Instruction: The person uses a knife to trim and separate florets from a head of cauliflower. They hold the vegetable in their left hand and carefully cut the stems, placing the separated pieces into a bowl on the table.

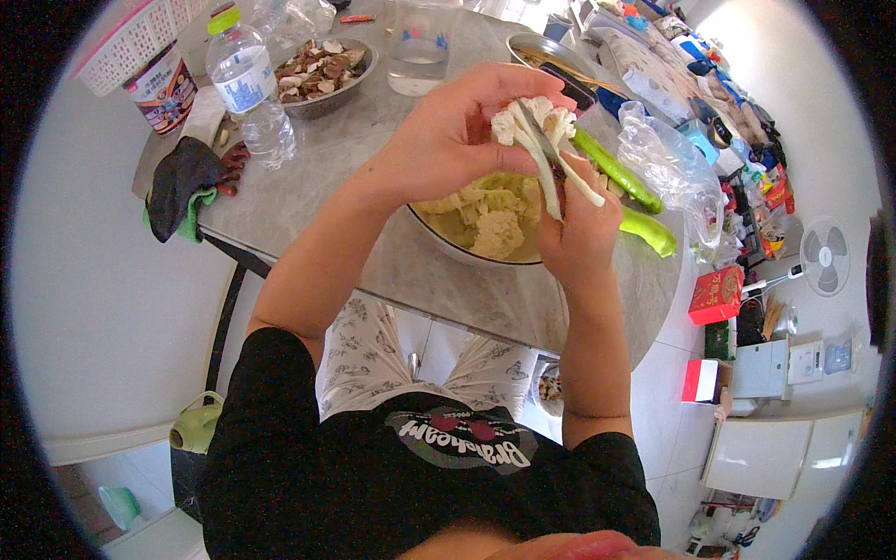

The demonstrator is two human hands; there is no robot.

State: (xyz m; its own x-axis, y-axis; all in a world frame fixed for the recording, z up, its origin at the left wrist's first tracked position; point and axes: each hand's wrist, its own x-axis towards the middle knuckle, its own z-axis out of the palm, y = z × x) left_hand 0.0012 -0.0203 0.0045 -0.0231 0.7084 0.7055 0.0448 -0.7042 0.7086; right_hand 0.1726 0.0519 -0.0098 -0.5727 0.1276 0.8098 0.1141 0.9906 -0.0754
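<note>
My left hand point(462, 133) grips a cauliflower floret point(514, 133) by its head, above the table. In my right hand point(584, 231) is a knife, whose blade point(537, 136) sits in a split through the floret. The two stem halves spread apart on either side of the blade; my right fingers hide most of the handle. Below both hands stands a white bowl with a dark rim point(456, 250), holding cauliflower pieces point(498, 231). Long green peppers point(619, 168) lie on the table just right of the bowl, close to my right hand.
On the grey table point(336, 189) stand a metal bowl of cut mushrooms point(325, 70), a water bottle point(252, 98), a clear jug point(416, 66) and a metal basin point(539, 49) with chopsticks. A plastic bag point(665, 161) lies right. A dark cloth point(183, 182) hangs over the left edge.
</note>
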